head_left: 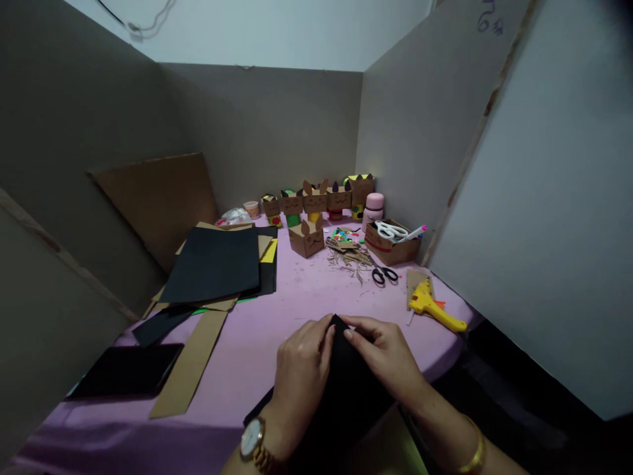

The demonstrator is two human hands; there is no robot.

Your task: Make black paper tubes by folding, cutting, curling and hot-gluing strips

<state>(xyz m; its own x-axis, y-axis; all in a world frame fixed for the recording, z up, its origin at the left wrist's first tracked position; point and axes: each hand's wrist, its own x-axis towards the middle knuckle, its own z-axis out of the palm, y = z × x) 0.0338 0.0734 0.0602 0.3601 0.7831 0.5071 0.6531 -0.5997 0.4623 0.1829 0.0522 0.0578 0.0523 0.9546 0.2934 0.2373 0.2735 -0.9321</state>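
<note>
Evidently, the black sheet point(349, 376) is at the lower centre of the frame, its pointed tip pinched by both hands. The left hand point(302, 359) closes its grip on one side of the tip, and the right hand point(388, 353) closes its grip on the other. If the fingertips press unevenly, the tip could skew or crumple; pulling apart might tear it.

At right, the yellow glue gun point(435, 309) lies with its handle close to the edge of the table point(281, 323); a swing of the right forearm could knock it off. Black-handled scissors point(384, 273) rest farther up, beside cardboard scraps point(346, 253).

Left of the hands lie a cardboard strip point(192, 369) and stacked black sheets point(215, 264), whose uneven pile could slide if nudged. Near upper centre sits a cardboard box with ears point(306, 241).
</note>
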